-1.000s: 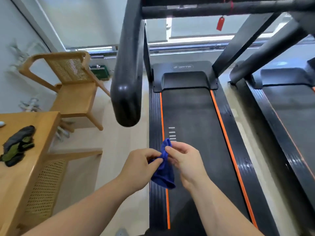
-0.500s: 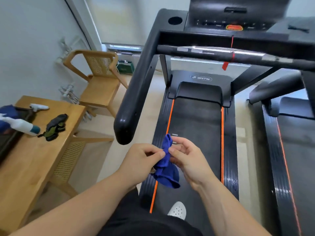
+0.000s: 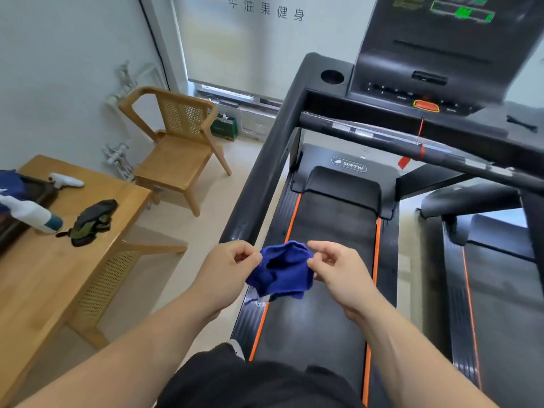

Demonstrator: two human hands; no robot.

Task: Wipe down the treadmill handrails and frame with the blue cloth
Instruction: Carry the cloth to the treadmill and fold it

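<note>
The blue cloth (image 3: pixel 282 270) hangs stretched between my two hands above the treadmill belt (image 3: pixel 329 260). My left hand (image 3: pixel 229 269) pinches its left edge and my right hand (image 3: pixel 338 270) pinches its right edge. The black left handrail (image 3: pixel 265 169) slopes down from the console and ends just above my left hand. The front crossbar (image 3: pixel 397 142) runs to the right under the console (image 3: pixel 426 63), with a red tag hanging from it. Neither hand nor the cloth touches the rail.
A wooden table (image 3: pixel 44 284) on the left holds a white spray bottle (image 3: pixel 32 214) and a dark glove bundle (image 3: pixel 92 220). A wooden chair (image 3: pixel 176 145) stands beyond it. A second treadmill (image 3: pixel 500 275) lies to the right.
My view has tilted up, bringing the console into sight. My hands have moved apart and spread the bunched cloth open between them.
</note>
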